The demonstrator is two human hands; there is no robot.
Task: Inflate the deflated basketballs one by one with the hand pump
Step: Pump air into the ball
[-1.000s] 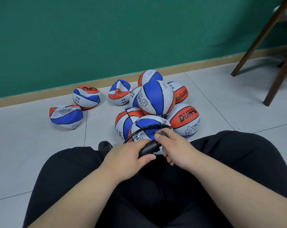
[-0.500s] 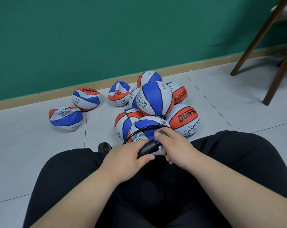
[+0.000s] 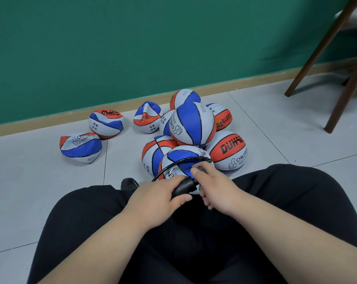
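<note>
Here, low in the middle of the frame, the left hand (image 3: 157, 199) grips the black pump (image 3: 183, 186), its fingers curled over the barrel and its thumb lying along the near side. The right hand (image 3: 216, 189) holds the pump's far end, with the thumb on top and the other fingers curled underneath. Both hands sit above the lap of a person in black trousers (image 3: 276, 201). The toe of a black shoe (image 3: 129, 184) shows just left of the left hand.

A thin black hose (image 3: 173, 163) loops from beside the left hand up and over the nearest ball (image 3: 183, 158). It ends in a small fitting at that ball's upper right. Whether the fitting goes into the ball cannot be told.

The nearest ball is blue, white and orange, and it lies just beyond the hands, at the front of a pile in the centre of the frame. A round blue and white ball (image 3: 194, 124) sits on top of the pile. An orange ball with black lettering (image 3: 228, 150) lies to its lower right.

Three crumpled, flat balls lie apart from the pile on the grey floor tiles (image 3: 30, 181): one at centre left (image 3: 80, 147), one above it (image 3: 106, 124), and one nearer the pile (image 3: 147, 119).

A green wall (image 3: 132, 48) with a tan skirting board fills the top of the frame. Brown chair legs (image 3: 316, 54) stand at the upper right.
</note>
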